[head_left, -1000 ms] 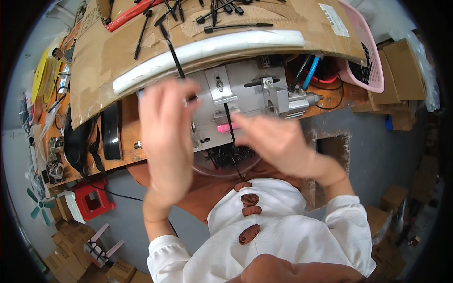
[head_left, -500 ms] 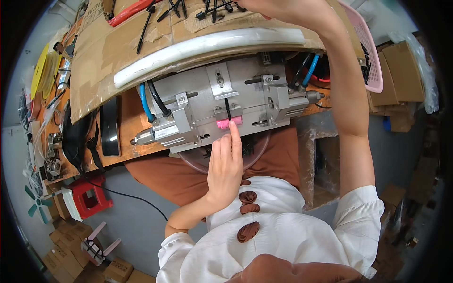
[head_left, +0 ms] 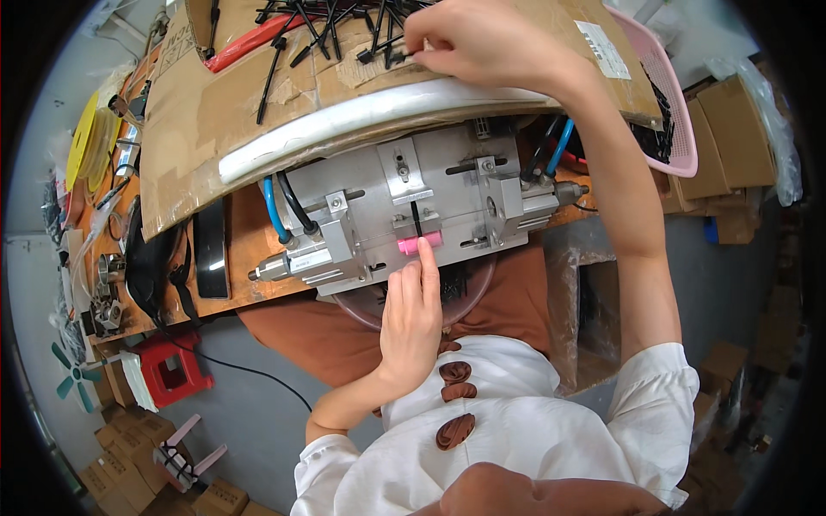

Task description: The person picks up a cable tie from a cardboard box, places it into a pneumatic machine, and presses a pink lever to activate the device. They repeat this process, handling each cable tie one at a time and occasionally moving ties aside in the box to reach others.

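My left hand (head_left: 409, 322) reaches up to the metal fixture (head_left: 370, 225), index finger stretched out and its tip on a small pink cylindrical piece (head_left: 420, 243). The other fingers are bent loosely beside it. A thin black rod (head_left: 417, 217) runs from the fixture's middle bracket down to the pink piece. Beyond the fixture, my right hand (head_left: 486, 43) is over the cardboard, thumb and fingers closed in a pinch at the edge of a pile of black rod-shaped parts (head_left: 331, 26). Whatever is between these fingertips is too hidden to make out.
A white padded roll (head_left: 361, 120) edges the cardboard sheet (head_left: 198, 146) above the fixture. Pneumatic cylinders (head_left: 301, 262) with blue and black hoses flank it. A pink basket (head_left: 680, 112) of black parts stands at right. Below the fixture, a bowl (head_left: 357, 314) rests at my lap.
My right hand has come down and left into fuller view, its fingers pinching by the black parts. My left fingertip stays on the pink piece. The whole view has shifted slightly.
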A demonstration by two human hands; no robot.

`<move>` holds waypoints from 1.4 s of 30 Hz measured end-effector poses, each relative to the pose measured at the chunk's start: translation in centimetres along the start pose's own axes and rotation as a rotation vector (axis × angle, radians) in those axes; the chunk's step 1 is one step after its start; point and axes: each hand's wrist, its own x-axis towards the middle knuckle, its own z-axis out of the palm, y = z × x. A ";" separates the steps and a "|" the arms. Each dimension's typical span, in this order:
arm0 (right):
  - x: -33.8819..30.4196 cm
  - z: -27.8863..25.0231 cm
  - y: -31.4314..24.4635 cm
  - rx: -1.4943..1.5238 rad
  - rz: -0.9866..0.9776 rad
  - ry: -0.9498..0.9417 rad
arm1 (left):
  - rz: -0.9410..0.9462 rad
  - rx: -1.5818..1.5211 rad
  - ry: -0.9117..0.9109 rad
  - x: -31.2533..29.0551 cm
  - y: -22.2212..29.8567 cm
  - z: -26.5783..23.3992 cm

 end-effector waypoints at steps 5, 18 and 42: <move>-5.0 -3.9 -1.8 0.759 0.348 0.208 | 0.068 0.051 -0.070 0.7 0.1 -1.4; -17.3 13.7 -11.3 0.270 0.116 0.402 | 0.253 0.031 0.192 22.0 -6.5 -7.5; -17.2 9.5 -9.9 0.303 0.249 0.423 | 0.128 0.029 0.098 -0.2 -0.9 -1.5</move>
